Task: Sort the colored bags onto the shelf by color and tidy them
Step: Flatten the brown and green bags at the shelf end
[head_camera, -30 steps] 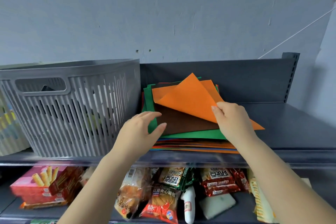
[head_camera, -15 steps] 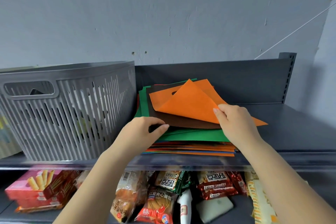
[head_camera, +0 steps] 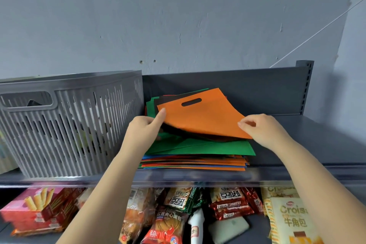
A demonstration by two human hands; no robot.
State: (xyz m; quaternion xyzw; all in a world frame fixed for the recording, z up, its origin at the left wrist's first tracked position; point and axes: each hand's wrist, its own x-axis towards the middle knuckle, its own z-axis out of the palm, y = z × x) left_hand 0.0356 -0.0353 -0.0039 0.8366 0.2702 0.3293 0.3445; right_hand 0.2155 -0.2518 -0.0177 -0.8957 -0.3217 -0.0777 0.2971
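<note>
While lifted off the stack (head_camera: 196, 159), orange bag (head_camera: 200, 117) is pinched by both hands' grip.

Left hand (head_camera: 145, 130) and right hand (head_camera: 265, 130): bare. Forearms bare to frame edge. No sleeves, rings or watch visible.

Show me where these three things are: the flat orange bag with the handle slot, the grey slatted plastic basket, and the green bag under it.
flat orange bag (head_camera: 204, 117): head view, middle of its face.
grey slatted plastic basket (head_camera: 65, 127): head view, front wall.
green bag (head_camera: 198, 147): head view, bare front part.
</note>
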